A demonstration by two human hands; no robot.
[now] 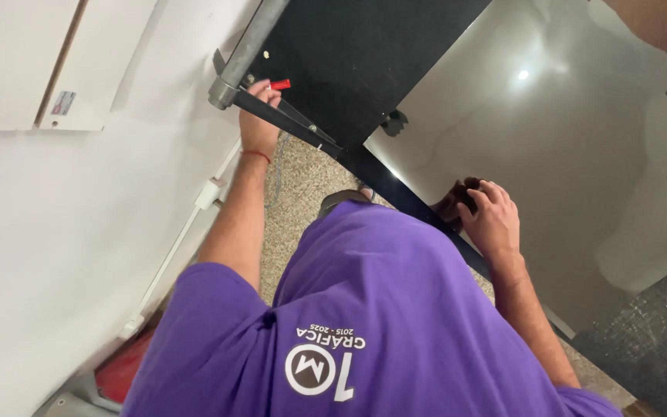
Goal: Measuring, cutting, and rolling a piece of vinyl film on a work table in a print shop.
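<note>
My left hand (259,116) reaches up to the corner of a black table (364,54), right by the end of a grey metal tube (245,54). Its fingers are curled, and a small red object (280,84) sticks out from them over the black top. A thin black bar (295,123) runs along the table edge under that hand. My right hand (492,220) rests with fingers spread and bent on the near edge of a glossy grey sheet (550,131) lying on the table. It holds nothing, and its dark reflection shows in the sheet.
A white wall (63,232) with a cable duct and a small white box (208,193) stands to the left. Speckled floor (295,201) shows between wall and table. Something red (121,371) lies low by the wall. My purple shirt fills the foreground.
</note>
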